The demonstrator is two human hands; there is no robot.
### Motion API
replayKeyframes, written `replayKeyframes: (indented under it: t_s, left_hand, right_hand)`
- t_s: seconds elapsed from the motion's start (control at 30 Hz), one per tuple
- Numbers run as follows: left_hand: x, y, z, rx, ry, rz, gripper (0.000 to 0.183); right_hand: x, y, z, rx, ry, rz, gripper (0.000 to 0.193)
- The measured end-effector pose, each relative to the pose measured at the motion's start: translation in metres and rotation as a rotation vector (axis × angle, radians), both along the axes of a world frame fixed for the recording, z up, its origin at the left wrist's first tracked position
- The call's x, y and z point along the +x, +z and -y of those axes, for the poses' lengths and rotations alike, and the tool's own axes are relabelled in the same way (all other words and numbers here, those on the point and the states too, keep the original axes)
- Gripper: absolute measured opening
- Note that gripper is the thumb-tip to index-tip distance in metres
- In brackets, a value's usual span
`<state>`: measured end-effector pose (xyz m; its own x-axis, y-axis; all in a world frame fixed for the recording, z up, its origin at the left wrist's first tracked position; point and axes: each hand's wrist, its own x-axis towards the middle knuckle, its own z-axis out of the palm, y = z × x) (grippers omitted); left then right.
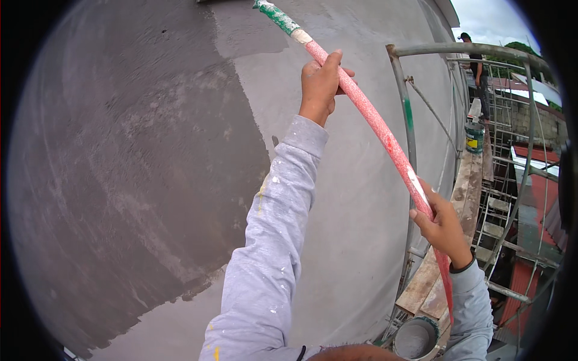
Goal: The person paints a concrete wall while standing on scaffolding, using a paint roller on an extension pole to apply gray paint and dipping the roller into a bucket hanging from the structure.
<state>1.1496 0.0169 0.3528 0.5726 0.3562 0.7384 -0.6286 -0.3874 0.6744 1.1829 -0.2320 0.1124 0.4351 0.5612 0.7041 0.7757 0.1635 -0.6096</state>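
Pole [385, 132], red with pale speckling, crosses the view from upper centre to lower right, in front of a grey wall [349, 240]. I observe it through the head camera; it appears bowed, with a green and white section at its upper end. At the top edge, I cannot tell what it carries.

I record 2 hands on the pole. The left hand [320, 89] grips it just below the green and white section, fingers wrapped around the shaft. The right hand [444, 227] holds it lower down, fingers around the shaft and thumb across the near side. The lower end tapers away beside the right forearm.

Both sleeves [271, 222] are light grey; the left bears white and yellow spots. A dark band [463, 265] circles the right wrist.

The wall shows 2 tones: a darker area at left and a lighter area at right, with an irregular boundary.

To the right I note a metal scaffold frame [402, 99] and wooden planks [424, 283]. Near their lower end sits a bucket [438, 328] with grey contents. Farther along stands a green bucket [474, 137] with a yellow-marked label, and beyond it a person [481, 78] in dark clothing.
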Motion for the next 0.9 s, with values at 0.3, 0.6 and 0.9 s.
replayKeyframes:
  t_s: [0.3,0.6,0.9]
  left_hand:
    - [-0.014,-0.015,-0.032,0.117,0.043,-0.124,0.035]
    - [-0.043,-0.112,-0.012,0.09,0.001,-0.245,0.03]
    - [-0.032,-0.098,-0.025,0.088,-0.042,-0.225,0.03]
  right_hand:
    - [-0.012,-0.112,0.019,-0.153,0.252,-0.638,0.027]
    - [-0.06,-0.191,0.038,-0.156,-0.078,-0.297,0.027]
    - [-0.045,-0.184,0.035,-0.22,-0.148,-0.315,0.024]
